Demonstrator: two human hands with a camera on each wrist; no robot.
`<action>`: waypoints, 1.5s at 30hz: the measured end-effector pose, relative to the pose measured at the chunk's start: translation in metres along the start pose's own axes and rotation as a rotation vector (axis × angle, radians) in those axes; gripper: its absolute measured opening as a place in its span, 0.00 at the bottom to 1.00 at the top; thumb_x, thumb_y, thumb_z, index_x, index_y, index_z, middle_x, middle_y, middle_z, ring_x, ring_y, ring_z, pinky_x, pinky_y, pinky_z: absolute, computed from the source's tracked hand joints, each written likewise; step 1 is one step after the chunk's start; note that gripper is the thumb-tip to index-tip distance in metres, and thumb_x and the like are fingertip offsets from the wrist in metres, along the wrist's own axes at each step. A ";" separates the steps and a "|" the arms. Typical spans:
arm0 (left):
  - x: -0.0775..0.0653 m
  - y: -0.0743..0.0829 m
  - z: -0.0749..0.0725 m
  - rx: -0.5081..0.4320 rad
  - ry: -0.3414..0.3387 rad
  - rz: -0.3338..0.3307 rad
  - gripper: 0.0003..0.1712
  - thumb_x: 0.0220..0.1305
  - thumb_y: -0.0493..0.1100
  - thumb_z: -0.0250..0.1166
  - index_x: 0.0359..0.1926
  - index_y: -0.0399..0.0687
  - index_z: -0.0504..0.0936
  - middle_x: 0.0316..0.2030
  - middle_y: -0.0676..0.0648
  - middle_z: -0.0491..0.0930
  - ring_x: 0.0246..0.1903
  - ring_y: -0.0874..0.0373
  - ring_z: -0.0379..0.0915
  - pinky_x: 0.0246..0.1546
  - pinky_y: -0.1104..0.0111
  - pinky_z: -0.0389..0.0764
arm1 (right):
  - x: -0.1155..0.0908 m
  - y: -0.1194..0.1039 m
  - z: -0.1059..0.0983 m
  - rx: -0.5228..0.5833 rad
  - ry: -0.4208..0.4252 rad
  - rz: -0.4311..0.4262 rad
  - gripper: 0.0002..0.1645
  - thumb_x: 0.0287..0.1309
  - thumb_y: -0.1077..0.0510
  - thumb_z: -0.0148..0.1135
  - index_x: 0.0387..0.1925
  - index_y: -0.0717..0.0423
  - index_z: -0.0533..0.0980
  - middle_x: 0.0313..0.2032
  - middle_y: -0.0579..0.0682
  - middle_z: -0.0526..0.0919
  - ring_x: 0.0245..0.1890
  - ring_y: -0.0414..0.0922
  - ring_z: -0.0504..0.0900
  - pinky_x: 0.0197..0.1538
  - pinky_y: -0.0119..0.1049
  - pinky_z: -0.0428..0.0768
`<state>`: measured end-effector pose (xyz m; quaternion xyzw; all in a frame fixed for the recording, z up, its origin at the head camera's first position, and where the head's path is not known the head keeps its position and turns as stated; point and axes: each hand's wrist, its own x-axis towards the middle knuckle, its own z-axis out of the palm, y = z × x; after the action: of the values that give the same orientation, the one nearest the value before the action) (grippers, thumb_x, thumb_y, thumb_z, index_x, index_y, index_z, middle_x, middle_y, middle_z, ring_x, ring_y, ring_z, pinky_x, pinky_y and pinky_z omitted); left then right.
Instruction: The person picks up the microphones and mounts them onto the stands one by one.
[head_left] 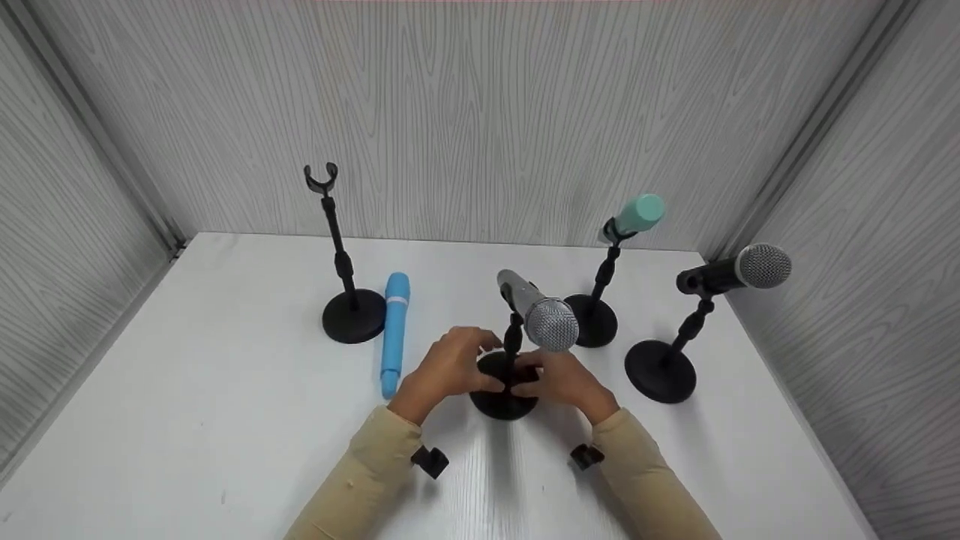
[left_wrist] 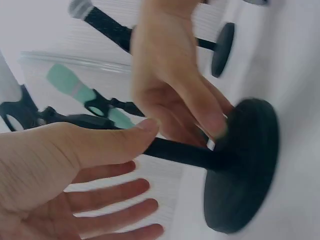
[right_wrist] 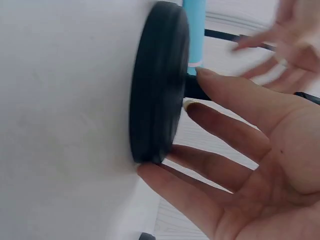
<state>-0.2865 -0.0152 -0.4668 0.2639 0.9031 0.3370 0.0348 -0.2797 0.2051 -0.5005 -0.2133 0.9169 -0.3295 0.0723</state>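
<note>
A black desktop microphone stand [head_left: 503, 409] stands upright on the white table, bearing a silver microphone [head_left: 551, 322] in its holder. My right hand [head_left: 562, 379] pinches the low end of the pole between thumb and index finger. In the right wrist view, another finger of that hand touches the rim of the round base [right_wrist: 159, 85]. Opposite it, my left hand [head_left: 450, 365] is beside the pole. Its fingers are spread and fairly straight in the left wrist view, with the thumb close to the pole; whether the thumb touches it I cannot tell.
A light-blue microphone [head_left: 395, 322] lies left of my hands, beside a stand [head_left: 352, 316] with a bare holder. To the right, one stand [head_left: 598, 330] carries a mint-green microphone [head_left: 640, 213]. Another stand [head_left: 658, 373] holds a black microphone [head_left: 720, 276] with a silver head. Grey panels enclose the table.
</note>
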 end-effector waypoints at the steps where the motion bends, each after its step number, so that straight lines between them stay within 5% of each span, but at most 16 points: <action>1: -0.001 -0.002 0.003 0.015 -0.024 -0.014 0.30 0.47 0.43 0.83 0.52 0.40 0.87 0.50 0.40 0.87 0.52 0.44 0.82 0.53 0.50 0.83 | -0.001 0.000 -0.002 0.002 -0.008 -0.003 0.15 0.56 0.58 0.76 0.45 0.57 0.86 0.45 0.53 0.88 0.50 0.51 0.83 0.57 0.49 0.79; 13: -0.006 -0.007 0.022 -0.002 -0.108 -0.082 0.30 0.43 0.36 0.84 0.50 0.32 0.87 0.47 0.37 0.81 0.50 0.46 0.74 0.58 0.49 0.77 | -0.006 -0.005 -0.003 -0.072 0.019 -0.066 0.31 0.33 0.66 0.82 0.47 0.64 0.84 0.44 0.57 0.90 0.49 0.53 0.86 0.58 0.52 0.81; 21: -0.003 -0.010 0.033 0.038 -0.041 0.024 0.23 0.36 0.37 0.86 0.39 0.39 0.91 0.38 0.41 0.86 0.43 0.48 0.79 0.50 0.52 0.80 | -0.008 -0.007 0.001 -0.136 0.066 -0.083 0.27 0.29 0.64 0.85 0.40 0.58 0.87 0.38 0.52 0.90 0.41 0.48 0.85 0.51 0.46 0.83; 27: 0.002 -0.012 0.036 0.039 -0.041 0.031 0.26 0.36 0.36 0.87 0.42 0.37 0.90 0.38 0.41 0.86 0.43 0.47 0.79 0.50 0.53 0.80 | -0.003 0.001 0.003 -0.199 0.094 -0.196 0.23 0.30 0.64 0.84 0.37 0.57 0.88 0.35 0.52 0.90 0.36 0.48 0.85 0.45 0.43 0.83; 32: 0.015 -0.016 0.034 0.046 -0.038 0.004 0.29 0.38 0.36 0.86 0.46 0.34 0.89 0.41 0.39 0.85 0.46 0.45 0.78 0.54 0.51 0.80 | 0.009 0.010 -0.002 -0.230 0.128 -0.234 0.26 0.31 0.66 0.83 0.41 0.59 0.88 0.38 0.53 0.91 0.39 0.49 0.88 0.47 0.44 0.84; 37: 0.035 -0.023 0.031 0.031 -0.030 -0.047 0.29 0.39 0.34 0.86 0.47 0.32 0.88 0.44 0.37 0.84 0.50 0.42 0.78 0.58 0.50 0.79 | 0.027 0.016 -0.007 -0.184 0.121 -0.156 0.29 0.34 0.68 0.82 0.47 0.61 0.87 0.45 0.55 0.91 0.47 0.53 0.89 0.54 0.49 0.84; 45: 0.068 -0.032 0.027 0.037 -0.008 -0.090 0.28 0.39 0.32 0.85 0.45 0.30 0.88 0.43 0.36 0.87 0.50 0.42 0.81 0.57 0.52 0.81 | 0.056 0.021 -0.019 -0.175 0.089 -0.034 0.29 0.36 0.69 0.80 0.48 0.60 0.87 0.44 0.56 0.91 0.45 0.55 0.88 0.55 0.52 0.82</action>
<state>-0.3535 0.0143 -0.4998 0.2248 0.9201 0.3170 0.0485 -0.3426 0.2054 -0.4990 -0.2193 0.9407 -0.2586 0.0071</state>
